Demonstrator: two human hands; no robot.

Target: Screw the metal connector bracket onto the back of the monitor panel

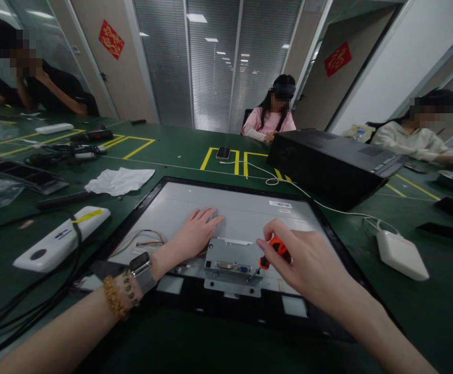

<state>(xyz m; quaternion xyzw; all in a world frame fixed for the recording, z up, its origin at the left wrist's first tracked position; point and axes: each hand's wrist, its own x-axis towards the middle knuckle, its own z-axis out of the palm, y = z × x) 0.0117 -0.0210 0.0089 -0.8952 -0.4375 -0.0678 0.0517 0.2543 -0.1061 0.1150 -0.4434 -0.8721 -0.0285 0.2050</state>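
An opened monitor panel (245,208) lies on the table in front of me, its metal back facing up inside a black frame. My left hand (193,234) rests flat on that back with the fingers stretched out. In my right hand (300,254) is an orange and black screwdriver (276,248), gripped at the handle. Its shaft points down to the right end of a metal bracket (230,254) that carries video ports. Whether the tip sits in a screw is too small to tell. Thin coloured wires (143,240) run beside my left hand.
A white device with yellow tape (63,239) and black cables (27,306) lie at left, near a white tissue (120,181). A large black casing (331,161) stands back right. A white charger (401,254) lies at right, its cord crossing to a phone (223,152). Several people sit around the table.
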